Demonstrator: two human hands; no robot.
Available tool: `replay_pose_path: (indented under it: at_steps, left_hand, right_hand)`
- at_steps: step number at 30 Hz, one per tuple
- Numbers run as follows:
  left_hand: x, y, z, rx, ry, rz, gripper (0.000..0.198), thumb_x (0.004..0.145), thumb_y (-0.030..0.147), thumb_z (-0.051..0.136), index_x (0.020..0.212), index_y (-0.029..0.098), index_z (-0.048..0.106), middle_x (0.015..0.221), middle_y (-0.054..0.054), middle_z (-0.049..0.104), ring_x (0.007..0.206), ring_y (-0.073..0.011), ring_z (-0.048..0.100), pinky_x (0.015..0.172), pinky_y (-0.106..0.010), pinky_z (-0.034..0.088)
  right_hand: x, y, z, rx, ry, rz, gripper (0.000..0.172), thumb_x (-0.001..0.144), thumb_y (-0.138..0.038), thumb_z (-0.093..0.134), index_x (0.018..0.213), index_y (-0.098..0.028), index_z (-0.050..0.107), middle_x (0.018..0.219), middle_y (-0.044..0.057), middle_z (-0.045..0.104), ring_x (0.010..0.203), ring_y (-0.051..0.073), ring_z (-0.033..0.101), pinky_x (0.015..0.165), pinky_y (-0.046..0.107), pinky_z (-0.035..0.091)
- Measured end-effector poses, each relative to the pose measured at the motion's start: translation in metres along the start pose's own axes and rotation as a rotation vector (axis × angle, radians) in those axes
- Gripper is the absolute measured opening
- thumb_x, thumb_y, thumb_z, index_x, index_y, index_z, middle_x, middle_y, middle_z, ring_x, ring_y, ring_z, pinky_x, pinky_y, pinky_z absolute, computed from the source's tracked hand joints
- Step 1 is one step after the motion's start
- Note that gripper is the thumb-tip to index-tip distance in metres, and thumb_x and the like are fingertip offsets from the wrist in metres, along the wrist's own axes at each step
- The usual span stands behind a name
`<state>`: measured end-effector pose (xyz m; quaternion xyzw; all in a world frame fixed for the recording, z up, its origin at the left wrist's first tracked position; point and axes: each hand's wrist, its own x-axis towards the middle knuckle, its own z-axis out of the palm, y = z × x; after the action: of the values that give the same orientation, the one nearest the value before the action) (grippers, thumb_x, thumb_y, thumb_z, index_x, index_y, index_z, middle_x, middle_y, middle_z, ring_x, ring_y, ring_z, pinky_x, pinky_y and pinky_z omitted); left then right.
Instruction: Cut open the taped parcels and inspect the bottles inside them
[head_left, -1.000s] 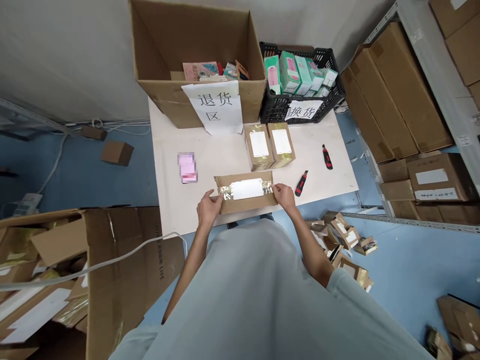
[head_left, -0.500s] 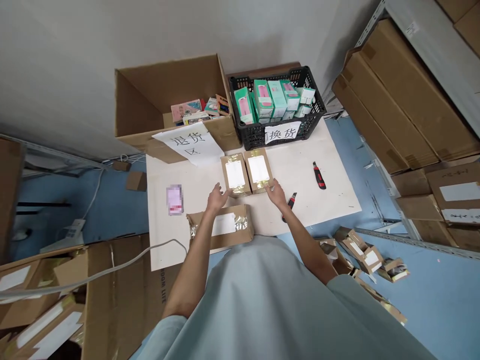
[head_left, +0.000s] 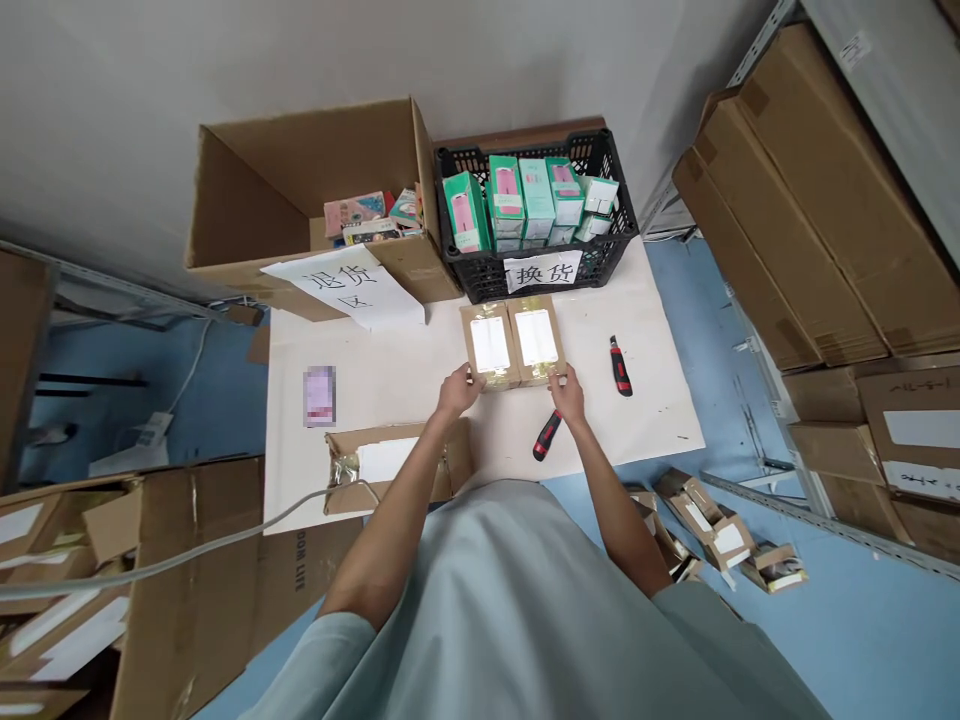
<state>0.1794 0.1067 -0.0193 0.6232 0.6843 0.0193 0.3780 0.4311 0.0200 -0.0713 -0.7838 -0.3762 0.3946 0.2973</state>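
Note:
Two small cardboard boxes, a left box [head_left: 489,345] and a right box [head_left: 535,338], lie side by side on the white-topped table, each with a white label and shiny tape. My left hand [head_left: 458,390] is closed at the left box's near left corner. At the near right corner of the right box, my right hand [head_left: 568,392] has its fingers curled on the edge. A red-and-black utility knife [head_left: 547,436] lies just below my right hand. Under my left forearm is a longer cardboard box [head_left: 386,460], partly hidden by the arm.
Behind stand a large open carton [head_left: 300,160] with small packages and a black crate [head_left: 611,240] of green-and-white boxes. A second utility knife [head_left: 620,367] lies to the right. A grey cable [head_left: 247,535] crosses at left; shelving with cartons [head_left: 810,220] stands at right.
The two small boxes have shifted right along the table. My hands have come in against their near corners, the left one closing from spread fingers. The view has also shifted slightly.

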Motion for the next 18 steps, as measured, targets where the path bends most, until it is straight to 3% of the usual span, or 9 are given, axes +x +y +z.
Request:
replay_pose_path:
  at_steps: [4,7,9,12,18]
  left_hand:
    - [0.005,0.026,0.019,-0.057,-0.047,0.035,0.051,0.099,0.024,0.074,0.150,0.024,0.072,0.141,-0.011,0.084,0.124,-0.0312,0.083,0.109,-0.039,0.062]
    - [-0.008,0.019,0.025,-0.131,-0.065,0.104,0.062,0.104,0.029,0.072,0.164,0.019,0.061,0.154,-0.014,0.078,0.135,-0.0323,0.079,0.117,-0.041,0.059]
    - [-0.025,0.003,0.025,-0.143,0.013,0.165,0.062,0.107,0.032,0.068,0.167,0.015,0.058,0.160,-0.018,0.073,0.148,-0.0351,0.070,0.127,-0.046,0.053]
    - [-0.057,-0.033,0.018,-0.122,0.222,0.237,0.056,0.111,0.032,0.061,0.164,0.012,0.060,0.166,-0.021,0.066,0.160,-0.0362,0.058,0.139,-0.053,0.040]
    - [-0.108,-0.115,-0.016,-0.147,0.487,0.176,0.052,0.116,0.044,0.056,0.162,0.020,0.060,0.177,-0.018,0.054,0.175,-0.0347,0.037,0.146,-0.059,0.024]
  right_hand:
    - [0.009,0.013,-0.027,0.098,0.053,0.039,0.060,0.112,-0.056,0.055,0.160,-0.021,0.059,0.150,0.015,0.075,0.105,0.023,0.081,0.096,0.033,0.061]
    - [0.002,0.030,-0.034,0.057,0.084,0.088,0.069,0.105,-0.059,0.069,0.161,-0.019,0.060,0.155,0.019,0.071,0.112,0.027,0.080,0.101,0.036,0.061]
    - [-0.010,0.042,-0.032,-0.023,0.096,0.140,0.081,0.098,-0.058,0.079,0.163,-0.014,0.059,0.150,0.024,0.071,0.122,0.032,0.077,0.106,0.039,0.060]
    - [-0.037,0.060,-0.017,-0.183,0.086,0.224,0.094,0.093,-0.055,0.085,0.166,-0.005,0.054,0.141,0.028,0.073,0.134,0.040,0.071,0.112,0.043,0.057]
    - [-0.081,0.072,0.031,-0.369,0.077,0.329,0.099,0.094,-0.051,0.085,0.174,-0.011,0.044,0.156,0.031,0.064,0.137,0.044,0.070,0.112,0.048,0.056]
